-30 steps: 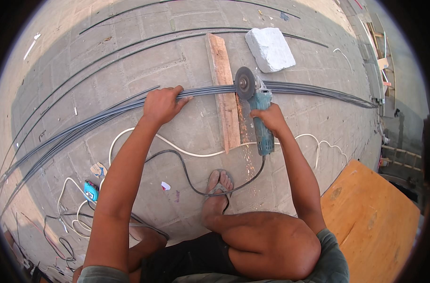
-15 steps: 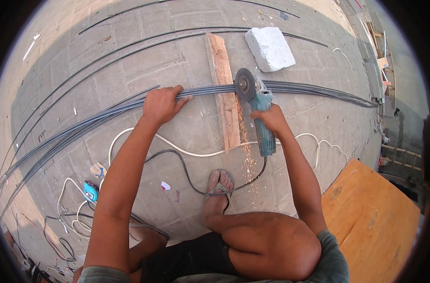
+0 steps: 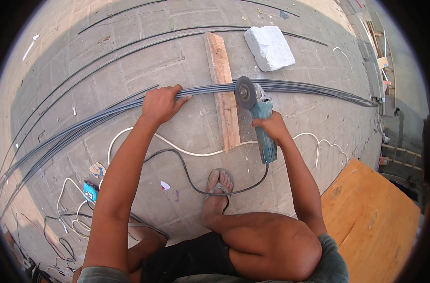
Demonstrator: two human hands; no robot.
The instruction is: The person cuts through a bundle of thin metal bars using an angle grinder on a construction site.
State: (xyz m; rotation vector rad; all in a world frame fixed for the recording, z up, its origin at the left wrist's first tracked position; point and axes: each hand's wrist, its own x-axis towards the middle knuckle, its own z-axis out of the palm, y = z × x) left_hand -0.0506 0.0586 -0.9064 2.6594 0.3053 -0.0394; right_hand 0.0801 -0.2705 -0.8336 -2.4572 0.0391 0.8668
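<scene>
A bundle of long, thin steel bars (image 3: 203,90) runs left to right across the paving and over a wooden beam (image 3: 227,112). My left hand (image 3: 161,103) is closed round the bundle, left of the beam. With my right hand (image 3: 273,126) I grip a teal angle grinder (image 3: 267,147) by its body. The grinder's dark cutting disc (image 3: 244,93) stands upright at the bars, just right of the beam; whether it touches them I cannot tell. No sparks show. A black cord (image 3: 185,170) leaves the grinder's near end and loops past my foot.
A pale stone block (image 3: 270,48) sits beyond the bars. More loose bars (image 3: 130,45) lie farther off. A white cable (image 3: 177,148) crosses the ground nearer me. At left lies a blue tape measure (image 3: 90,191); at right, an orange-brown wooden board (image 3: 373,212).
The stream of sparks under the disc has stopped. My right hand and the grinder have shifted slightly toward me. My left hand stays on the bars.
</scene>
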